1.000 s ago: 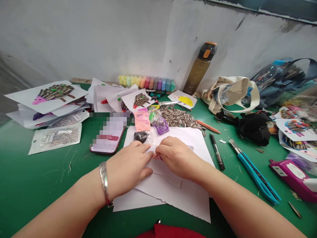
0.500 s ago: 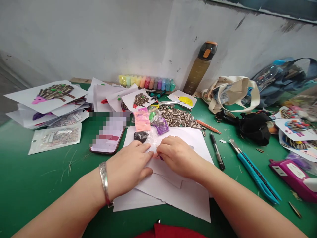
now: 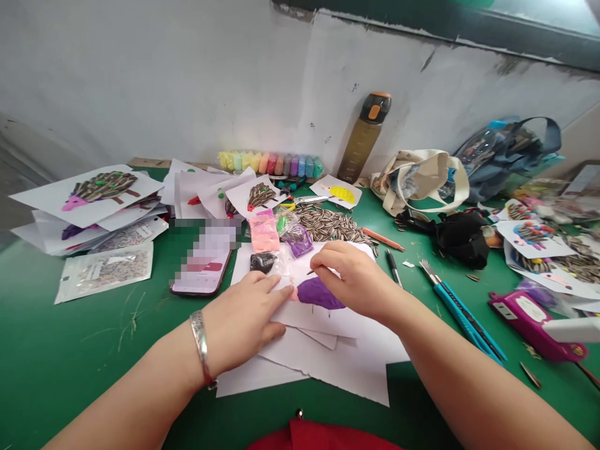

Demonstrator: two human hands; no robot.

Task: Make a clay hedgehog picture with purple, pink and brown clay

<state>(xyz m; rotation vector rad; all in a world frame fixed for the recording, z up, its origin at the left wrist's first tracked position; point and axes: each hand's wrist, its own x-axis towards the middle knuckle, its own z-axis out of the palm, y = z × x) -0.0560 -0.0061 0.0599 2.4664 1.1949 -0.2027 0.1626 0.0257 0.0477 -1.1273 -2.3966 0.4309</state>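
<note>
You're working at a green table [image 3: 84,356], grey wall [image 3: 164,81] far; left hand [image 3: 244,307] resting spread, right hand [image 3: 351,275] pinching a dark sliver [image 3: 310,272].

The left hand [image 3: 248,306] lies on the paper [image 3: 276,369], its fingers [image 3: 281,298] by the pink clay [image 3: 294,294]. At the purple clay [image 3: 319,295], the right hand [image 3: 349,272] pinches a small dark sliver [image 3: 310,272] — only its tip shows. Beyond the hands sit black clay [image 3: 263,262] and a heap of seeds [image 3: 330,224]. On the green table [image 3: 117,369], a phone [image 3: 205,265] lies to the left, a pen [image 3: 393,269] to the right — and a bottle [image 3: 359,147] stands near the wall [image 3: 187,75].
</note>
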